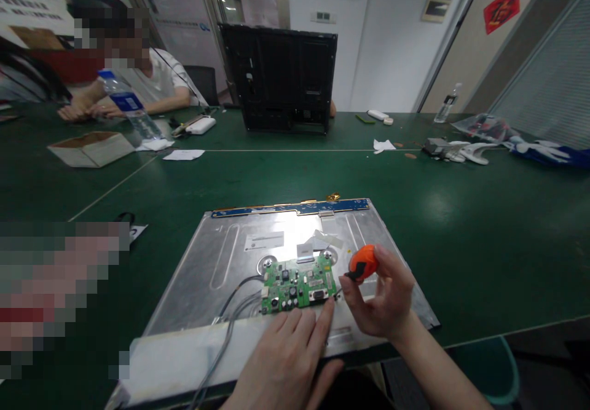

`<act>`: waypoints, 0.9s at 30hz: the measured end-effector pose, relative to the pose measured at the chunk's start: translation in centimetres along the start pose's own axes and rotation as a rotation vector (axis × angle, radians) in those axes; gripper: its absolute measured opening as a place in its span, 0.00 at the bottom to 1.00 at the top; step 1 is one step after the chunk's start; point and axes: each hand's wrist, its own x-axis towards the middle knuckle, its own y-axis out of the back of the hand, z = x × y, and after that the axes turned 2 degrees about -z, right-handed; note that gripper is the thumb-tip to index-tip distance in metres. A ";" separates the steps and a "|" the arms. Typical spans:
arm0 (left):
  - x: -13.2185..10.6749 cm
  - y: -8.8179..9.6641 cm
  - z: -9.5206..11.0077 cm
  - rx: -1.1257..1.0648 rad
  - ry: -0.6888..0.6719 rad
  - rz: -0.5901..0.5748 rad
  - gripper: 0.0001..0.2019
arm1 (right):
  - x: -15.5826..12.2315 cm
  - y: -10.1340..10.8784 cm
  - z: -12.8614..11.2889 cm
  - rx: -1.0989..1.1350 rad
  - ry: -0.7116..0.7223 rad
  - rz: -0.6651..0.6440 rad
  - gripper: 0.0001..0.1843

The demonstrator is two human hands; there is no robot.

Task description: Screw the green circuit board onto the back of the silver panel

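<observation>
"Where's the green board (299, 281)?"

"Just ahead of the left hand (288, 351). Its near edge is by the fingertips. Past its far edge is some bare metal on the silver panel (225, 262)."

"What does the board look like?"

"Flat, with lots of tiny parts and a plug socket near the fingers. Gray wires (229, 330) come from its left side."

"What are the hands doing?"

"The left hand lies palm down, fingers out, not gripping anything I can see. The right hand (385, 293) is curled around an orange screwdriver (364, 264). The thin end points at the board's corner. I can't tell if it touches."

"And farther out?"

"The panel's right edge is by the right wrist. Right of that, the green surface (461, 225) has lots of room. Far ahead of both hands stands a big black case (286, 78)."
</observation>
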 end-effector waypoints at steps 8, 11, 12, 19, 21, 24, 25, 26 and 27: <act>-0.1 0.0 -0.1 0.003 0.004 -0.029 0.25 | 0.5 0.3 -0.4 0.130 -0.055 -0.038 0.39; 0.0 0.0 -0.1 0.000 0.001 -0.018 0.25 | 0.3 0.2 -0.3 0.101 -0.044 -0.029 0.38; 0.1 0.0 -0.1 0.000 0.000 -0.015 0.25 | 0.1 0.2 -0.2 0.091 -0.042 -0.025 0.38; 0.1 0.1 0.0 0.008 -0.008 0.012 0.23 | -0.2 -0.1 0.1 0.016 -0.013 0.024 0.40; 0.0 0.1 0.0 0.008 -0.010 0.023 0.23 | -0.2 -0.2 0.1 -0.004 -0.001 0.027 0.39; 0.0 0.1 0.0 0.007 -0.011 0.024 0.23 | 0.0 -0.2 0.1 -0.009 0.003 0.013 0.37; 0.0 0.1 0.0 0.008 -0.012 0.020 0.24 | 0.1 -0.1 0.0 0.004 0.004 0.003 0.38; 0.0 0.1 0.0 0.008 -0.013 0.019 0.24 | 0.2 -0.1 0.0 0.025 0.001 -0.009 0.38; 0.0 0.1 0.0 0.008 -0.014 0.016 0.24 | 0.3 0.0 -0.1 0.049 -0.009 -0.021 0.38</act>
